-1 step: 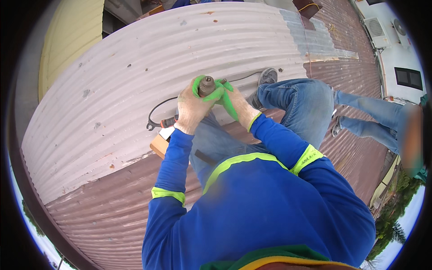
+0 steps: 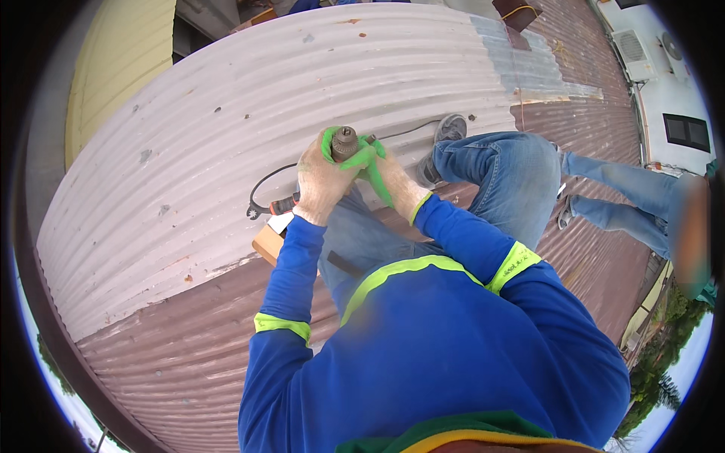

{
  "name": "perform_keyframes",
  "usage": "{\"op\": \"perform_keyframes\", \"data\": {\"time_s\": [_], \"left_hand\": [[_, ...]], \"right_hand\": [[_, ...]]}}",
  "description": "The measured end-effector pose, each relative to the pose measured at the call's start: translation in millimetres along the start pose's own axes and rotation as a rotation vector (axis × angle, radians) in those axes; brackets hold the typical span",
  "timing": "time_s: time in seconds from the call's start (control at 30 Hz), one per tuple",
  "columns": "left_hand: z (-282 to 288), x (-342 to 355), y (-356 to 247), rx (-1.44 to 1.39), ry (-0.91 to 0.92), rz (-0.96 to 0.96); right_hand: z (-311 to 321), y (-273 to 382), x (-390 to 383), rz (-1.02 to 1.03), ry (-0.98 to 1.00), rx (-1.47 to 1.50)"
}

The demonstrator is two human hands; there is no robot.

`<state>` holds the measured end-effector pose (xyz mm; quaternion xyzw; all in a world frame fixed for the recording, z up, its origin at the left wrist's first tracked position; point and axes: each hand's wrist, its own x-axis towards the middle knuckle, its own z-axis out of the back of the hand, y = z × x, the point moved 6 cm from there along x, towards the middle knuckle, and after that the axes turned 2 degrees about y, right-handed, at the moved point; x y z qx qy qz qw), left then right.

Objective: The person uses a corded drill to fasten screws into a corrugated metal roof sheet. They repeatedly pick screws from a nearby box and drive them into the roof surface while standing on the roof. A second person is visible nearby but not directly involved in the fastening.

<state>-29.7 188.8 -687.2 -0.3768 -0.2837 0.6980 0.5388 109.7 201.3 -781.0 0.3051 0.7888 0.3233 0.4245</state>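
Note:
A grey metal drill chuck (image 2: 345,143) points up between my gloved hands, its jaws uppermost. My left hand (image 2: 323,174), in a white knit glove with green palm and fingers, is wrapped round it. Pressed against the chuck's right side is my right hand (image 2: 389,172), gloved alike, its fingers closed round a small dark piece (image 2: 371,139) whose tip pokes out at the top. Whatever lies beneath the chuck is hidden by the gloves. An orange and black tool (image 2: 285,204) with a toothed end lies by my left wrist.
Corrugated roofing (image 2: 189,174), pale ahead and brown nearer, lies all around. A black cord (image 2: 264,180) runs across it behind my hands. A cardboard box (image 2: 268,243) sits by my left forearm. Another person's legs (image 2: 619,185) are at the right, near a white wall (image 2: 680,90).
The chuck and my right hand have shifted very slightly to the left. My left hand stays where it was, still round the chuck.

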Motion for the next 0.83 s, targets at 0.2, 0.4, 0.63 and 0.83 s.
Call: {"op": "perform_keyframes", "data": {"time_s": [0.2,0.4,0.63,0.83], "left_hand": [[15,-3,30,-0.343,-0.003,-0.126],[22,-4,55,-0.604,-0.119,-0.130],[11,9,55,-0.481,-0.048,0.005],[14,13,78,-0.666,-0.047,0.021]], "right_hand": [[-5,-1,25,-0.034,-0.026,-0.244],[-8,10,19,-0.054,-0.051,-0.178],[-6,16,19,0.017,-0.038,-0.241],[-1,-5,36,0.077,0.019,-0.369]]}}
